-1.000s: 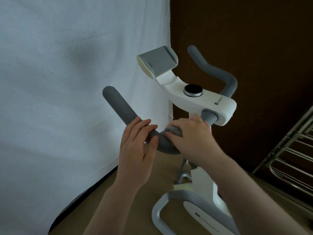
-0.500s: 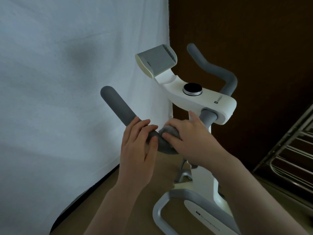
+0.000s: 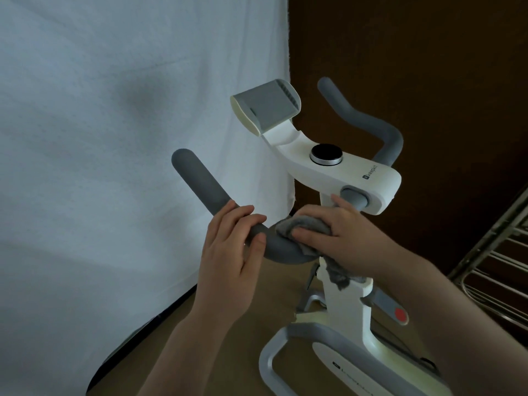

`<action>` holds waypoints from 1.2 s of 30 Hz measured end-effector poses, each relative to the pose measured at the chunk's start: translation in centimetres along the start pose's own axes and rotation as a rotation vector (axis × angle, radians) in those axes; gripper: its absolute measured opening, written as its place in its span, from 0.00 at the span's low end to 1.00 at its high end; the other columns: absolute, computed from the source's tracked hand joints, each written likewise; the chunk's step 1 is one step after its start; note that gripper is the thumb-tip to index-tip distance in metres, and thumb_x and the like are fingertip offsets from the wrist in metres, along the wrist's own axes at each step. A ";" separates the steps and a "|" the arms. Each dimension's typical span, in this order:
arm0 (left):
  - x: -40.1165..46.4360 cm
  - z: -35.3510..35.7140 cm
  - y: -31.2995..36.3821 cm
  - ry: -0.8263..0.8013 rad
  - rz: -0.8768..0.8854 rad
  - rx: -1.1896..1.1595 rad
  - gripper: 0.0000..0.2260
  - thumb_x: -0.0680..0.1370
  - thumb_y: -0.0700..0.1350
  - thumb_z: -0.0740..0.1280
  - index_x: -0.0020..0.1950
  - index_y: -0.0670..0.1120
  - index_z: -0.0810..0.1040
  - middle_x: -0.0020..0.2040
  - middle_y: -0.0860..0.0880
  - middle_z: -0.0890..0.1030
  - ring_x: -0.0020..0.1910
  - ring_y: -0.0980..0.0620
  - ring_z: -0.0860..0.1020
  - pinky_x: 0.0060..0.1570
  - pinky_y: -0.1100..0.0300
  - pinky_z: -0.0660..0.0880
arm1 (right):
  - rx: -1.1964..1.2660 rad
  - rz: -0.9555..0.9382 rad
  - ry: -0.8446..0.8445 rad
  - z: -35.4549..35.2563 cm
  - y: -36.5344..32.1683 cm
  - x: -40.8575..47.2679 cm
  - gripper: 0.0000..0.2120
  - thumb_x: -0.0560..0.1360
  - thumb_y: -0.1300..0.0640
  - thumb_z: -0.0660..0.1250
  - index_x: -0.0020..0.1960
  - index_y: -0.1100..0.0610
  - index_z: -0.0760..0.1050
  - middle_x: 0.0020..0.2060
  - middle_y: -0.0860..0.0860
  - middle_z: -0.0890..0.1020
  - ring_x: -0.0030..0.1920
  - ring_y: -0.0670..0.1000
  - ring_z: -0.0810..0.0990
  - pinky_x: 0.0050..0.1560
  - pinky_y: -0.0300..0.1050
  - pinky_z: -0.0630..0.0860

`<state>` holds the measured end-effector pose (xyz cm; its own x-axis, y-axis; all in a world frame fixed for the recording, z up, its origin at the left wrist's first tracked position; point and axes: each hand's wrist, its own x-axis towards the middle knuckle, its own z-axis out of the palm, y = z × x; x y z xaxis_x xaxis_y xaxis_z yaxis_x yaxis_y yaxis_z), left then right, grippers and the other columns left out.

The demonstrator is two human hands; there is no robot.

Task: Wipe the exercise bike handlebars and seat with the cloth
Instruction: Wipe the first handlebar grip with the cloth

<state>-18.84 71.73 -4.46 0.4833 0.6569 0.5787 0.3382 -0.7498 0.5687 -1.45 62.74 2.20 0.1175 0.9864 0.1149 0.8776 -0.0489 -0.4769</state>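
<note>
A white exercise bike stands before me with grey foam handlebars. My left hand grips the left handlebar at its bend, fingers curled over the top. My right hand holds a grey cloth wrapped over the same bar, close to the white console. A corner of the cloth hangs down below my palm. The right handlebar rises behind the console, untouched. The seat is out of view.
A grey phone holder tilts up from the console, with a round black knob behind it. A white sheet hangs at the left, a dark wall at the right. A metal rack stands at the right edge.
My right hand has slid the cloth along the left handlebar toward the console. My left hand keeps its grip at the bend.
</note>
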 end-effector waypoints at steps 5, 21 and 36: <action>-0.1 0.6 0.5 0.041 -0.026 -0.009 0.17 0.80 0.52 0.55 0.61 0.46 0.77 0.64 0.50 0.75 0.70 0.60 0.61 0.68 0.56 0.65 | -0.074 -0.032 0.146 1.4 -1.3 0.6 0.14 0.79 0.43 0.56 0.53 0.49 0.75 0.44 0.47 0.80 0.46 0.49 0.76 0.53 0.41 0.68; -0.5 0.6 0.9 0.025 -0.057 0.004 0.19 0.81 0.52 0.53 0.63 0.46 0.76 0.67 0.51 0.73 0.73 0.58 0.60 0.69 0.59 0.63 | -0.009 -0.102 0.083 1.7 -0.2 1.5 0.08 0.79 0.48 0.60 0.51 0.48 0.76 0.40 0.42 0.79 0.41 0.43 0.77 0.45 0.44 0.76; -0.6 0.7 1.1 0.016 -0.086 -0.015 0.18 0.81 0.52 0.51 0.64 0.47 0.74 0.67 0.58 0.68 0.74 0.57 0.58 0.71 0.49 0.65 | -0.316 -0.112 0.018 1.4 -1.0 1.9 0.13 0.80 0.48 0.57 0.60 0.51 0.73 0.50 0.49 0.78 0.50 0.49 0.76 0.62 0.49 0.68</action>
<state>-18.17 70.52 -4.60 0.4399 0.7201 0.5366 0.3658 -0.6894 0.6252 -2.77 64.88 1.63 0.0179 0.9856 0.1680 0.9858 0.0107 -0.1673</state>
